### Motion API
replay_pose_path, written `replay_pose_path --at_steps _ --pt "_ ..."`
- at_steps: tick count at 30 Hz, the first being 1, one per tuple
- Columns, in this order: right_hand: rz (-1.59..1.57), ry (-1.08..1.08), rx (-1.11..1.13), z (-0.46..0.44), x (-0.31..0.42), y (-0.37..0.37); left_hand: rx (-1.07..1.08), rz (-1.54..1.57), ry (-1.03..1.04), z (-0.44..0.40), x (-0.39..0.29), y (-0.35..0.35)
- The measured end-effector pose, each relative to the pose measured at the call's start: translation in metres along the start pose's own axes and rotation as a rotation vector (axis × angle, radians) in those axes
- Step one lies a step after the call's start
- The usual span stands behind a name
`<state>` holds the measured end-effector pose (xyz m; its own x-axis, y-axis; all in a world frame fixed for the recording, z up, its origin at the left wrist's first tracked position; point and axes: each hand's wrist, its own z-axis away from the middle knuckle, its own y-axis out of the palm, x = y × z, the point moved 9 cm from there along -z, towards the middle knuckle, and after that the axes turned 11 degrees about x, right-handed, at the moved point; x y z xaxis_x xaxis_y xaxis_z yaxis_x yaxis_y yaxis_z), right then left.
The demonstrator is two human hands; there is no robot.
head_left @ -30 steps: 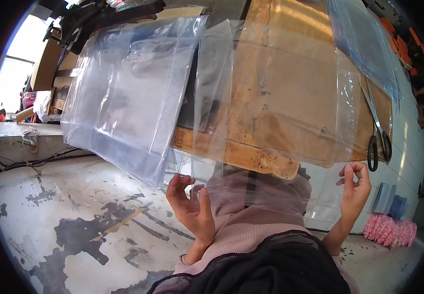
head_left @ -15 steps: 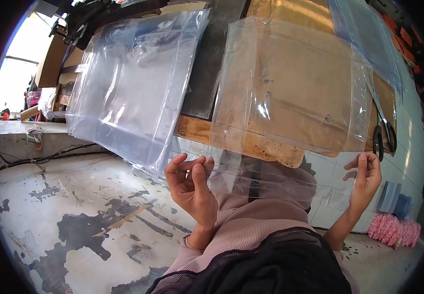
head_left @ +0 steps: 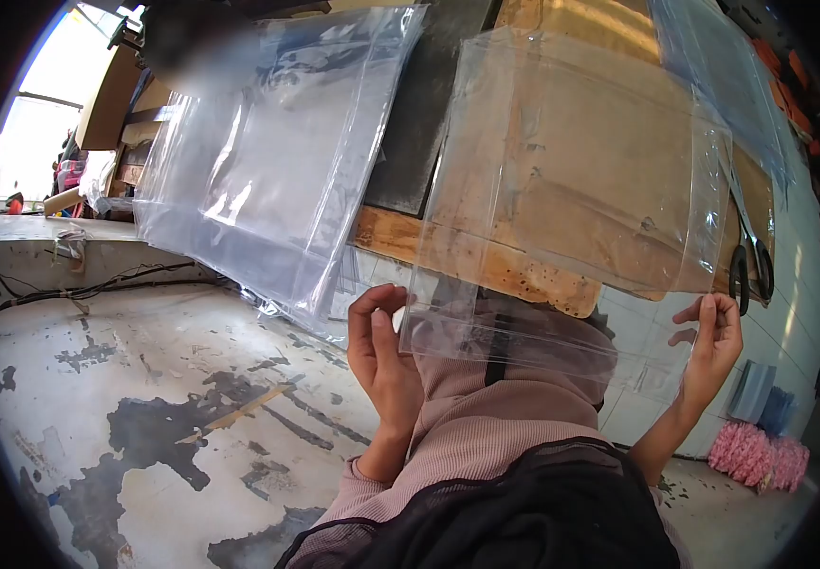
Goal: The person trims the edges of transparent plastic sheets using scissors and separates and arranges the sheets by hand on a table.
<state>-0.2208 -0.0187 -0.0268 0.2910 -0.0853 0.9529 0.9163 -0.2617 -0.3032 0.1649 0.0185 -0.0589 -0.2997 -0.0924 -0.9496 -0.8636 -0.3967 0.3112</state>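
Observation:
A clear plastic bag (head_left: 571, 190) lies over the wooden board, its near end hanging past the board's front edge toward my body. My left hand (head_left: 386, 356) is at the bag's near left corner, fingers curled and thumb apart from them; no film shows pinched there. At the near right corner, my right hand (head_left: 711, 346) has thumb and fingers closed on the bag's edge, with some fingertips visible through the film. Black-handled scissors (head_left: 749, 247) lie just beyond my right hand, beside the bag.
A stack of clear plastic bags (head_left: 267, 161) overhangs the table at left. A dark strip (head_left: 410, 142) separates it from the wooden board (head_left: 514, 270). Bluish plastic sheets (head_left: 723, 85) lie at the far right. A pink bundle (head_left: 756, 457) rests on the floor. Black cables (head_left: 78, 289) run at left.
My left hand has shifted slightly up and right, its thumb now away from the bag's edge. The right hand stays at its corner. The view has moved slightly.

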Motion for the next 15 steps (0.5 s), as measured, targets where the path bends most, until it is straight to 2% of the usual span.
replay_pose_path --at_steps 4,7,9,12,15 --pt "0.000 0.001 -0.012 0.000 0.000 0.000 0.086 0.158 -0.149 -0.002 0.012 -0.003" --pt "0.004 -0.007 -0.001 0.000 0.002 0.001 0.150 0.112 -0.166 -0.004 0.010 0.001" --pt "0.001 -0.007 0.020 -0.001 0.002 0.001 0.191 -0.043 -0.152 -0.005 0.009 -0.001" --pt "-0.103 0.020 0.115 -0.001 0.007 0.011 0.187 -0.146 -0.137 -0.007 0.008 -0.003" --pt "-0.205 0.066 0.331 0.001 0.018 0.030 0.178 -0.159 -0.078 -0.010 0.007 -0.005"
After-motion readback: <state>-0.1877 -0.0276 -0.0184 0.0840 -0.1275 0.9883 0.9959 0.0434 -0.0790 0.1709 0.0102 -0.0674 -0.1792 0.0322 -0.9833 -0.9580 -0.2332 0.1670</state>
